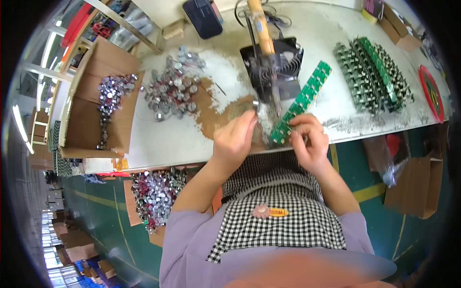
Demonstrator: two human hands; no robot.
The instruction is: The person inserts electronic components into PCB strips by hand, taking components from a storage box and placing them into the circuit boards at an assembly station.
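Observation:
My right hand (pixel 309 141) grips the near end of a long green circuit board strip (pixel 301 102) that slants up and to the right across the white table (pixel 182 139). My left hand (pixel 235 137) is at the table's front edge with its fingertips pinched on a small silvery part right beside the strip's lower end. A soldering iron with a wooden handle (pixel 261 29) hangs on a metal stand just behind both hands, its tip pointing down between them.
A black fan (pixel 288 60) stands behind the iron. A pile of silver components (pixel 173 89) lies left of my hands. More lie in an open cardboard box (pixel 103 103) and on cardboard below the table (pixel 153 194). Stacked finished green boards (pixel 374 77) sit at right.

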